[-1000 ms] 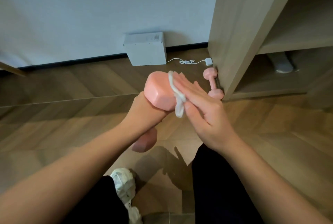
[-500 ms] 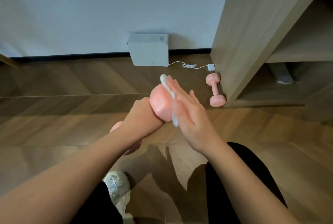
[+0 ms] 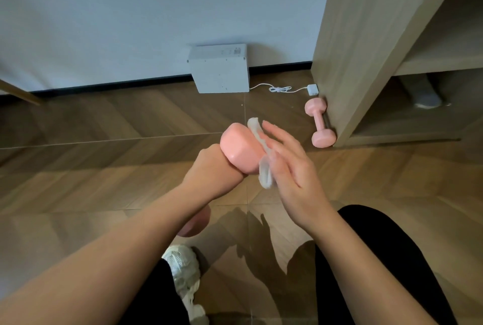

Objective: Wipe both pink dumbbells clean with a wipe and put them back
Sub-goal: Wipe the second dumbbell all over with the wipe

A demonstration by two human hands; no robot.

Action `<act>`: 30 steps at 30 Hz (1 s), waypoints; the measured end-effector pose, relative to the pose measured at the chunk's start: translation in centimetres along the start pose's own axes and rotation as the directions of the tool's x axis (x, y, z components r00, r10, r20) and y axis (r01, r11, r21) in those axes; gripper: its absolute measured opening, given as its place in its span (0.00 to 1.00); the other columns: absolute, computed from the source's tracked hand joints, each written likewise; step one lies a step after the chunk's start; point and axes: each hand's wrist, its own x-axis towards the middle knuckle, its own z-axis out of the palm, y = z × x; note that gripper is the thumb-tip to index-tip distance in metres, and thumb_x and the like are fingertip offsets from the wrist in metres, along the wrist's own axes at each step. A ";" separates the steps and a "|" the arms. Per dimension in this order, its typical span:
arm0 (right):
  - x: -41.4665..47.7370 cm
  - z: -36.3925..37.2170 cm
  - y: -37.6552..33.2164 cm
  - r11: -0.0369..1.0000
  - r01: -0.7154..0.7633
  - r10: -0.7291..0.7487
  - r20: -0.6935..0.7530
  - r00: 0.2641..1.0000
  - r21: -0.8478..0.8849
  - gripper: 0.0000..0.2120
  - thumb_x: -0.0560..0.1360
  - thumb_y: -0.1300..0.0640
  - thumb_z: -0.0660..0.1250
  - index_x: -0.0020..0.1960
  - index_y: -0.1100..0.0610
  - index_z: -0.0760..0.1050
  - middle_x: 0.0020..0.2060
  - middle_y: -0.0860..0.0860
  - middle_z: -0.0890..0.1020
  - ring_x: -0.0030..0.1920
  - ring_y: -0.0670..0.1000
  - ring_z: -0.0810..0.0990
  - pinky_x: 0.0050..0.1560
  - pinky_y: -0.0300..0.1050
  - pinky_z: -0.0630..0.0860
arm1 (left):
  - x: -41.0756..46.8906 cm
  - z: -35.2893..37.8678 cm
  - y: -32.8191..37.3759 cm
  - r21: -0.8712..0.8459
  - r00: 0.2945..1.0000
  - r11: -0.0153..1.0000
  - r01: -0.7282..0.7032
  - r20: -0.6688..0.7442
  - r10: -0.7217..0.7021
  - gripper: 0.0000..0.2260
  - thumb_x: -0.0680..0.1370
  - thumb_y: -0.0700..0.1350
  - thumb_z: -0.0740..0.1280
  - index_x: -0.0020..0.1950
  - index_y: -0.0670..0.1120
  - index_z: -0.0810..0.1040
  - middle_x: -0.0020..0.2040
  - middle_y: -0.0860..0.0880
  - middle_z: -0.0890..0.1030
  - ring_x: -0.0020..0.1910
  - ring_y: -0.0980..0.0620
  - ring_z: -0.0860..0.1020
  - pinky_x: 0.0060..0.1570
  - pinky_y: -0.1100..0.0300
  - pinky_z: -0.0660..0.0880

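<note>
Head view: left of the cabinet (image 3: 366, 37), the left hand (image 3: 211, 167) is gripping one dumbbell (image 3: 240, 149) by its handle, upper end tilting toward the right hand (image 3: 290, 170), whose straight fingers (image 3: 277, 133) are pressing the wipe (image 3: 264, 173) against it.

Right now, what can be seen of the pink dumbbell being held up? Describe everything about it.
The held dumbbell is pale pink, with a smooth, matte, rubbery-looking coating and faceted heads. It is tilted in the air above the floor, with its upper head in full view and its lower head only partly in view. The left hand holds its bar, which is hidden inside that grip. The right hand presses a white wipe flat against the upper head's end face.
</note>
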 end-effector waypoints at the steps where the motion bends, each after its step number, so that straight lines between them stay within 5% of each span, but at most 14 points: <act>1: 0.1 -0.1 0.0 1.000 0.005 -0.005 -0.005 1.000 0.003 0.20 0.83 0.49 0.52 0.73 0.48 0.68 0.72 0.43 0.69 0.74 0.43 0.64 0.73 0.57 0.64 | -0.2 0.1 0.1 0.005 0.999 0.999 -0.040 -0.031 0.040 0.11 0.73 0.53 0.65 0.32 0.52 0.72 0.19 0.58 0.74 0.20 0.63 0.74 0.18 0.71 0.62; 5: 0.3 -0.2 -0.4 0.991 0.093 -0.105 0.115 0.988 0.099 0.21 0.82 0.43 0.48 0.75 0.39 0.60 0.73 0.33 0.66 0.76 0.39 0.59 0.77 0.60 0.55 | -1.3 0.1 0.4 0.154 0.989 0.979 -0.131 -0.045 0.139 0.07 0.74 0.51 0.63 0.36 0.54 0.72 0.31 0.56 0.76 0.29 0.58 0.75 0.25 0.67 0.63; 8: -0.4 0.0 0.0 0.981 0.174 -0.183 0.110 0.977 0.082 0.24 0.83 0.45 0.47 0.76 0.49 0.63 0.76 0.43 0.66 0.78 0.43 0.57 0.78 0.60 0.47 | -1.3 0.1 0.8 0.232 0.984 0.961 -0.153 -0.057 0.171 0.10 0.76 0.48 0.61 0.35 0.51 0.69 0.33 0.53 0.76 0.30 0.58 0.73 0.28 0.64 0.64; 12: -0.2 -0.2 0.4 0.999 0.028 -0.032 0.122 0.992 0.034 0.22 0.82 0.43 0.43 0.73 0.39 0.61 0.71 0.30 0.64 0.76 0.36 0.55 0.79 0.55 0.41 | -2.1 0.3 0.7 0.182 0.981 0.969 -0.168 -0.067 0.182 0.07 0.77 0.45 0.62 0.39 0.45 0.74 0.36 0.47 0.79 0.34 0.50 0.77 0.34 0.57 0.73; 15: 0.5 -0.4 0.4 0.999 -0.044 0.038 0.173 0.984 0.027 0.26 0.82 0.44 0.42 0.76 0.46 0.64 0.74 0.37 0.66 0.77 0.36 0.53 0.78 0.57 0.40 | -2.8 0.8 1.0 0.240 0.972 0.944 -0.225 -0.014 0.235 0.07 0.77 0.45 0.62 0.45 0.45 0.77 0.39 0.47 0.80 0.40 0.47 0.80 0.41 0.53 0.78; 20: -0.6 0.1 0.8 0.988 0.123 -0.131 0.085 0.988 0.088 0.24 0.82 0.48 0.45 0.73 0.51 0.68 0.73 0.42 0.69 0.77 0.41 0.59 0.78 0.60 0.42 | -2.1 1.1 0.8 -0.159 0.999 0.986 -0.040 0.004 0.041 0.08 0.71 0.54 0.66 0.36 0.52 0.73 0.32 0.53 0.79 0.35 0.53 0.79 0.33 0.62 0.74; 23: -0.3 -0.2 1.5 0.995 0.081 -0.083 0.045 0.996 0.051 0.22 0.82 0.47 0.44 0.71 0.46 0.67 0.70 0.36 0.69 0.76 0.39 0.60 0.78 0.60 0.43 | -1.7 0.7 0.4 -0.322 0.997 0.943 0.077 -0.004 -0.082 0.09 0.69 0.52 0.67 0.33 0.49 0.73 0.19 0.57 0.73 0.17 0.61 0.70 0.19 0.68 0.65; 25: 0.6 -0.3 1.4 0.999 -0.021 0.017 0.092 0.996 0.046 0.21 0.81 0.43 0.42 0.70 0.39 0.65 0.67 0.28 0.67 0.75 0.34 0.58 0.79 0.56 0.42 | -1.4 0.8 0.2 -0.390 0.996 0.916 0.092 0.016 -0.093 0.09 0.69 0.50 0.67 0.32 0.48 0.72 0.17 0.56 0.70 0.16 0.60 0.67 0.18 0.69 0.62; 30: 2.1 0.1 0.5 0.988 -0.083 0.059 0.172 0.983 0.134 0.18 0.82 0.43 0.43 0.63 0.30 0.66 0.61 0.21 0.69 0.74 0.34 0.58 0.79 0.54 0.40 | -2.0 0.9 0.6 -0.074 0.993 0.990 -0.117 -0.012 0.117 0.09 0.76 0.46 0.64 0.36 0.48 0.73 0.31 0.51 0.76 0.35 0.49 0.77 0.36 0.58 0.74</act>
